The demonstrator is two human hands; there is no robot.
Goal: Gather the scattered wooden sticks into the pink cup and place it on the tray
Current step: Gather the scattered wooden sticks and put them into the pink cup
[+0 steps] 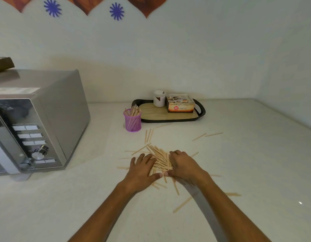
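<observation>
A heap of pale wooden sticks lies on the white counter. My left hand presses against its left side and my right hand against its right side, thumbs almost touching at the front; both cup the pile, and neither has it lifted. More sticks lie scattered singly around, such as one pair to the right and one stick near my right forearm. The pink mesh cup stands upright beyond the heap, with several sticks in it, just left of the tray.
A silver microwave fills the left side of the counter. On the black-rimmed wooden tray stand a white jar and an open box of sachets. The wall runs behind and to the right.
</observation>
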